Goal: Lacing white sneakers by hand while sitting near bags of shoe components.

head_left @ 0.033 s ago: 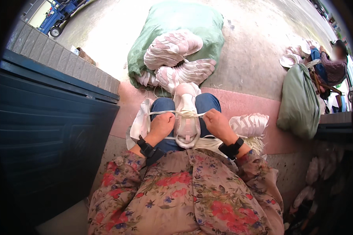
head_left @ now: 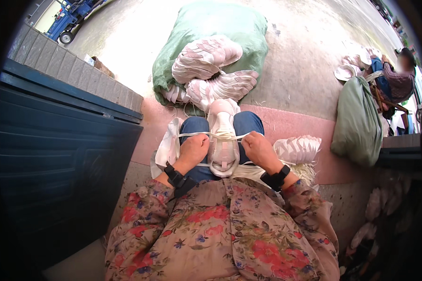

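Far left of the large green sack (head_left: 229, 23): dark blue door (head_left: 56, 164). On the sack's near side, slightly left: left hand (head_left: 194, 152), fingers curled tight around white lace (head_left: 228, 137). Straight in front of the sack, between denim-clad knees (head_left: 252, 125): shoe (head_left: 224, 152), white and pale pink, mesh-like in texture, with a pale pink central strip and lace across the middle. Note the long axis, running from the sack side back toward the floral jacket (head_left: 206, 225); both ends rounded, toe and heel not clearly distinguishable. On the sack's near side, slightly right: right hand (head_left: 258, 147), likewise clenched on lace, stretched nearly straight. Farther right of the sack: stack of white shoe pieces (head_left: 299, 149), then second green sack (head_left: 358, 122).
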The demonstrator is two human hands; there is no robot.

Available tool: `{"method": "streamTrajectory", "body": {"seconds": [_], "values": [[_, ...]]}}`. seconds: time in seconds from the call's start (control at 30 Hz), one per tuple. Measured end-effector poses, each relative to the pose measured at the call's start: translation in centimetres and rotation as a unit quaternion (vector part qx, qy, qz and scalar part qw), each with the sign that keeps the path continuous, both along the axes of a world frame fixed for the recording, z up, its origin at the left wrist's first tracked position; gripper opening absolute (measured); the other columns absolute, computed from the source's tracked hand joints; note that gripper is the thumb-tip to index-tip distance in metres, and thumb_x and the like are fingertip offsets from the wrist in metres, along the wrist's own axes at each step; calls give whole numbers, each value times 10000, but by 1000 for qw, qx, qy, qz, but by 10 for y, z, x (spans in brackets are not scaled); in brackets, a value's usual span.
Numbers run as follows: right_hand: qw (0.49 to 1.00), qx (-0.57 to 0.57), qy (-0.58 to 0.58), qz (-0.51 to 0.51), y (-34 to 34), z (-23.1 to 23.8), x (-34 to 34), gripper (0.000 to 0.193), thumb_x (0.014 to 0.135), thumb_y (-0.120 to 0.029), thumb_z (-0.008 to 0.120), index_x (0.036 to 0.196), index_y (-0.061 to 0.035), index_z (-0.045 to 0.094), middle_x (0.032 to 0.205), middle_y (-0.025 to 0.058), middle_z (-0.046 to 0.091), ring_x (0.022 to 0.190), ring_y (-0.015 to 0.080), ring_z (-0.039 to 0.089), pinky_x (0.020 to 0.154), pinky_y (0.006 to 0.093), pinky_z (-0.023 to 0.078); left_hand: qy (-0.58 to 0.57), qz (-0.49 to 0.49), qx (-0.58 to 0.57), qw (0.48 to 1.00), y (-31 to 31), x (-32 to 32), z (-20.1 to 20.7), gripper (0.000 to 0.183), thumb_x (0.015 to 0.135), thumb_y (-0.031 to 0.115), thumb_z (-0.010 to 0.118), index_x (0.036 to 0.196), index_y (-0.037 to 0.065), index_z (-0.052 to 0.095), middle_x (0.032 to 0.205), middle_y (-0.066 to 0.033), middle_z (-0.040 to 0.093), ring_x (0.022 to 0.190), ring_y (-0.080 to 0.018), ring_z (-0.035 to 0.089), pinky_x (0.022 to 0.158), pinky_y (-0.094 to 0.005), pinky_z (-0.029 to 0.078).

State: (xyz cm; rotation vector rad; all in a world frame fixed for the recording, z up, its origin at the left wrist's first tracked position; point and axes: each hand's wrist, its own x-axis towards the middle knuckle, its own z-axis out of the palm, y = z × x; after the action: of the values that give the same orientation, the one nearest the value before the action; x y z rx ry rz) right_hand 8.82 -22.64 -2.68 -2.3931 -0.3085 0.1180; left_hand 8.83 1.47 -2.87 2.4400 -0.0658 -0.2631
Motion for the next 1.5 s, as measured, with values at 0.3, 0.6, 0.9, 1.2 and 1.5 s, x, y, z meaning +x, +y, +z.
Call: {"method": "streamTrajectory", "body": {"seconds": [0.3,0.6,0.9,1.2,1.5], "values": [[999,-48,-8,-8,13,-22,1,222,852,-189,506,739,-26,607,781,171,601,777,361,583,680,471,456,-36,-13,1,999,-4,0,-6,166,856,182,555,866,22,601,796,-189,630,749,-376,611,650,-430,478],[993,-44,37,105,8,-22,12,225,858,-196,501,765,-33,625,783,174,621,741,353,602,661,475,442,-116,-75,85,987,-15,-1,-5,120,812,182,596,825,65,622,768,-115,639,745,-311,594,677,-427,413],[975,-183,-111,57,24,0,-9,137,768,-170,563,753,-55,636,825,87,583,869,273,527,700,423,399,-213,-111,230,943,-29,-21,16,181,727,250,676,801,95,619,741,-22,579,849,-239,502,729,-386,334],[975,-171,-32,139,20,-20,1,160,808,-126,514,759,-11,614,833,174,581,833,337,535,735,451,409,-311,-182,254,898,-29,-13,21,56,727,131,565,764,102,595,809,-63,545,886,-237,476,727,-401,339],[997,74,22,20,15,-13,-4,127,800,-61,516,860,-12,617,757,166,597,805,368,562,743,443,452,-165,-295,173,925,-36,13,42,74,752,139,627,791,76,635,828,-63,549,864,-225,498,736,-382,378]]}}
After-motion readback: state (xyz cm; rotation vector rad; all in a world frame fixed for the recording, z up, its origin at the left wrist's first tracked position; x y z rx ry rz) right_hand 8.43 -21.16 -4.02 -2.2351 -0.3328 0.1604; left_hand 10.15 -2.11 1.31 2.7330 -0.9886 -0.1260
